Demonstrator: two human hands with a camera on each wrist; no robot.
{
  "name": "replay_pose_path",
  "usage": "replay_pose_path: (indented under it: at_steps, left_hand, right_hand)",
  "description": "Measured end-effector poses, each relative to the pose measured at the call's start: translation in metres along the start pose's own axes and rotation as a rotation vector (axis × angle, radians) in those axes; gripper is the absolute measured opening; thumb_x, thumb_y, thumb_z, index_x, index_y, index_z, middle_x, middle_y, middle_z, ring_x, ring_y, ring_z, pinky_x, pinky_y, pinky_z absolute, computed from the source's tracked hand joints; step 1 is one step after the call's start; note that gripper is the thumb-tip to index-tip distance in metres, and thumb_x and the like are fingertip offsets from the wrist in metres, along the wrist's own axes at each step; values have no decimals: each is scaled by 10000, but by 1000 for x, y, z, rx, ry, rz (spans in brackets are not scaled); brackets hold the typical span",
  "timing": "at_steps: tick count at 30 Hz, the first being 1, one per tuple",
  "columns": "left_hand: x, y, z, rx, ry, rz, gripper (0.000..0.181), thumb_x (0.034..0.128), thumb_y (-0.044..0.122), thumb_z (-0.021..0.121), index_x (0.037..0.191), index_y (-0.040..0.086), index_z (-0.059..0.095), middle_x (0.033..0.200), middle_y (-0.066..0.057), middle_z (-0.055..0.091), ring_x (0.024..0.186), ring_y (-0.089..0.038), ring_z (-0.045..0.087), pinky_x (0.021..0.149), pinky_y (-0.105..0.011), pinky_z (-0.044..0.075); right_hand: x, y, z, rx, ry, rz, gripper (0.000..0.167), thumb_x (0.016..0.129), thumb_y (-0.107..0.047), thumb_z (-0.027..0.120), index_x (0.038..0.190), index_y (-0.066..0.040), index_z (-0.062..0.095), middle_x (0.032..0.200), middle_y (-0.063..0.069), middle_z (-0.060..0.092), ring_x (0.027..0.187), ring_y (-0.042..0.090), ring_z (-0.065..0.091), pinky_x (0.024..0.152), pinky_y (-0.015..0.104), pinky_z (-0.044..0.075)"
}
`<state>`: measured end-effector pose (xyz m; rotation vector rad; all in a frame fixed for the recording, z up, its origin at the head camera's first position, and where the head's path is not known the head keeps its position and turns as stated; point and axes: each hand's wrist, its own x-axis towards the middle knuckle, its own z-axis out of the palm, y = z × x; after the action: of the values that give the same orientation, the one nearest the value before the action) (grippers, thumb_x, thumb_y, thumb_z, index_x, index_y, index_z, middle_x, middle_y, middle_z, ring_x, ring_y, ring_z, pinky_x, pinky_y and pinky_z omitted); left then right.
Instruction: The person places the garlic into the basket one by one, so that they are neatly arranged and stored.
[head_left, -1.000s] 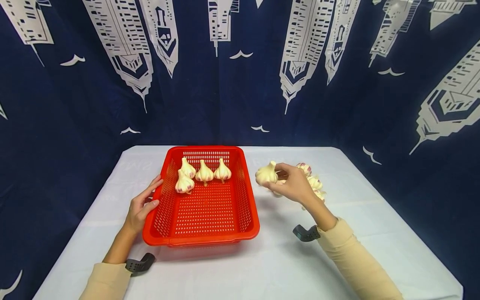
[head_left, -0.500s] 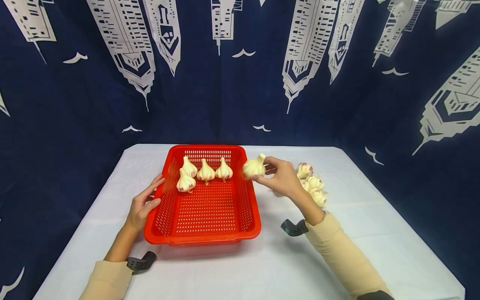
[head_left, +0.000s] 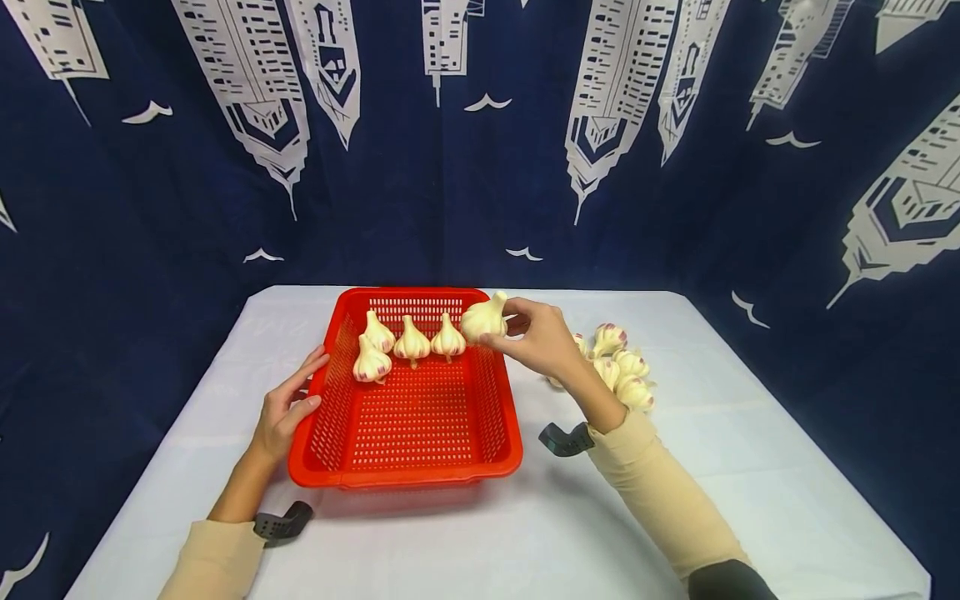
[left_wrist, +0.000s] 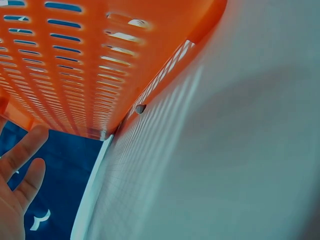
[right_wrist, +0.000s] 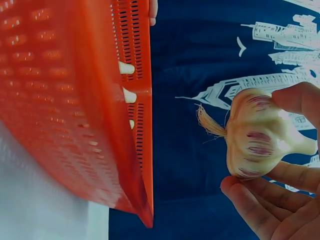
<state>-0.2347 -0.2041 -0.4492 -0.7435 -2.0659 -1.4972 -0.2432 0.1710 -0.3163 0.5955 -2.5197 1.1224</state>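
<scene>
A red perforated basket [head_left: 412,480] stands on the table, with several garlic bulbs [head_left: 412,343] near its back and left side. My left hand [head_left: 281,417] rests against the basket's left rim, fingers fairly straight; the left wrist view shows fingers [left_wrist: 26,152] beside the orange-looking wall. Between the thumb and fingers of my right hand [head_left: 546,337] is a garlic bulb [head_left: 482,320], held over the basket's right back rim. In the right wrist view, this bulb [right_wrist: 257,135] has its roots toward the basket, pinched by my right hand [right_wrist: 280,200].
On the white table [head_left: 720,433], right of the basket, lies a pile of several garlic bulbs [head_left: 634,393], partly behind my right hand and forearm. A dark blue cloth [head_left: 442,200] with white building prints hangs behind the table.
My right hand has carried the gripped bulb leftward and slightly up, from right of the basket to above its rim. The left hand has stayed at the left rim.
</scene>
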Motion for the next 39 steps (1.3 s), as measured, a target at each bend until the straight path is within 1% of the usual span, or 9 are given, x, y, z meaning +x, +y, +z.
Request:
replay_pose_path:
  at_steps: [5, 9, 13, 16, 20, 24, 29, 35, 39]
  left_hand:
    - [0, 0, 0, -2, -5, -3, 549, 823, 29, 515, 1365, -49, 548, 1492, -218, 432, 981, -19, 576, 753, -165, 454]
    - [0, 0, 0, -3, -5, -8, 550, 825, 33, 513, 1368, -48, 545, 1493, -215, 431, 979, -28, 576, 753, -168, 455]
    - [0, -1, 0, 4, -1, -16, 552, 827, 44, 515, 1371, -39, 546, 1498, -201, 432, 1005, -32, 573, 760, -158, 452]
    - [0, -1, 0, -2, -2, -3, 548, 824, 34, 514, 1364, -50, 548, 1491, -215, 434, 991, -36, 577, 751, -167, 455]
    - [2, -2, 1, -10, -4, 23, 542, 821, 23, 511, 1355, -63, 551, 1479, -233, 441, 960, -37, 583, 742, -191, 459]
    - [3, -1, 1, -1, -2, 22, 541, 824, 35, 511, 1356, -55, 554, 1481, -221, 444, 960, -28, 579, 739, -192, 459]
    - [3, -1, 0, 11, -3, 13, 547, 822, 41, 510, 1358, -58, 550, 1482, -223, 443, 952, -22, 575, 738, -192, 458]
    - [2, -1, 0, 21, -1, 10, 546, 821, 47, 506, 1353, -67, 549, 1478, -225, 446, 952, -16, 576, 741, -196, 455]
    - [2, -1, -1, 22, -3, 13, 544, 825, 46, 507, 1355, -66, 548, 1479, -226, 445, 954, -17, 576, 740, -197, 457]
  right_hand:
    - [7, -6, 6, 24, -18, 15, 409, 764, -296, 819, 1056, -31, 712, 999, 103, 729, 847, 209, 722, 742, 351, 577]
    - [13, -12, 9, 14, -20, 24, 415, 754, -297, 837, 1048, -32, 715, 963, 98, 731, 833, 204, 724, 720, 340, 578]
    - [19, -16, 12, -2, -47, 27, 407, 752, -293, 846, 1030, -28, 711, 946, 102, 726, 821, 205, 723, 712, 338, 577]
    - [23, -19, 13, -3, -69, 33, 420, 756, -288, 846, 1042, -16, 703, 952, 110, 724, 825, 212, 723, 700, 332, 578]
    - [29, -20, 14, 3, -69, 37, 432, 758, -277, 845, 1058, -3, 698, 962, 111, 724, 845, 220, 721, 700, 328, 580]
    - [35, -24, 17, 3, -78, 26, 457, 760, -276, 844, 1087, 6, 694, 987, 113, 727, 856, 216, 719, 727, 327, 577]
    - [42, -30, 24, -22, -89, 20, 486, 770, -279, 837, 1125, 16, 685, 1033, 123, 722, 865, 214, 717, 746, 323, 572]
    - [52, -36, 34, -49, -95, 16, 483, 781, -308, 823, 1129, -2, 689, 1072, 114, 717, 883, 205, 712, 766, 316, 554]
    - [56, -37, 42, -25, -103, 18, 506, 776, -309, 826, 1150, 2, 683, 1112, 118, 707, 897, 204, 714, 769, 305, 553]
